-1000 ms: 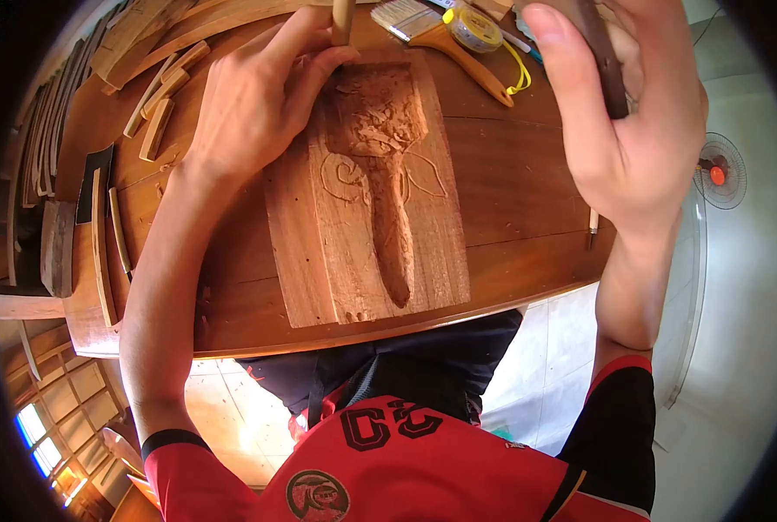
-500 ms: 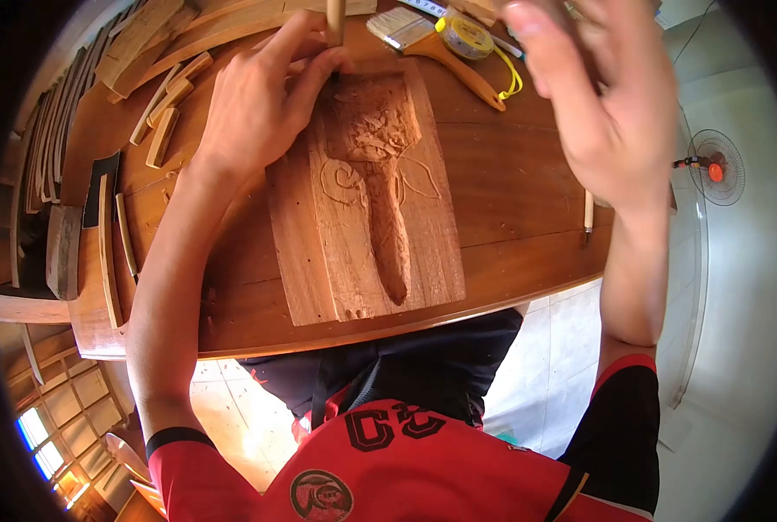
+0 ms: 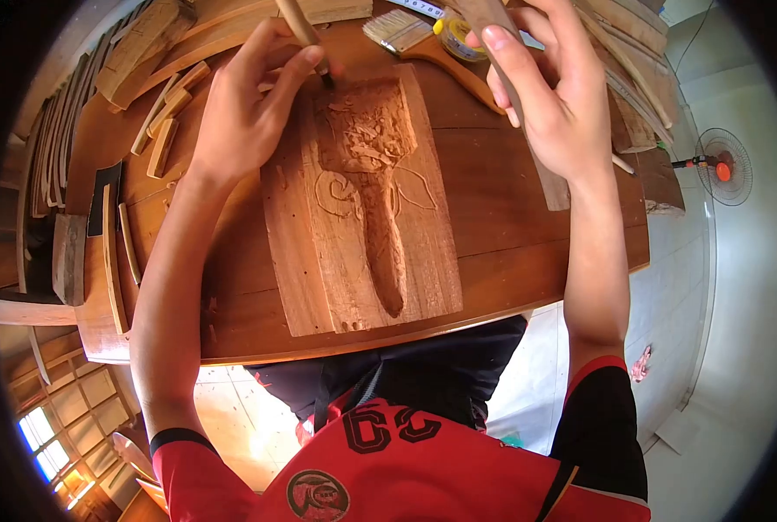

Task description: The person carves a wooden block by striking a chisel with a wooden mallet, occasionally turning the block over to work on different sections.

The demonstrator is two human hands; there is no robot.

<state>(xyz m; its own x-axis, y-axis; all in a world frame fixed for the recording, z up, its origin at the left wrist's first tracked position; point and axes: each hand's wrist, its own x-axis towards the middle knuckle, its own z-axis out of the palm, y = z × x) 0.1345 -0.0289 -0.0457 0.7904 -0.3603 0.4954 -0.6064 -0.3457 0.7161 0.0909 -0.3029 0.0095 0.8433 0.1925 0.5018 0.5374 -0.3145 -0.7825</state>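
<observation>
The carved wooden board [image 3: 427, 261] lies on the table, with a deep hollow running down its middle and a spiral and a leaf outline beside it. Wood chips [image 3: 366, 143] sit in the wide upper end of the hollow. Between the thumb and fingers of my left hand [image 3: 240, 117] is a wooden-handled chisel [image 3: 298, 22], tilted, its dark tip near the board's top left corner. My right hand [image 3: 566, 113] grips a flat wooden bar [image 3: 486, 12], raised right of the board; part of the bar is hidden behind the hand.
Beyond the board are a paintbrush [image 3: 445, 61] and a yellow tape measure [image 3: 458, 39]. Small wood strips [image 3: 162, 148] and a long thin strip [image 3: 112, 252] lie on the left of the table [image 3: 510, 261]. More timber [image 3: 632, 122] is stacked at the right.
My right hand has come down and left, and the bar now shows clearly in it. The chisel handle leans further left, and my left hand has shifted slightly left.
</observation>
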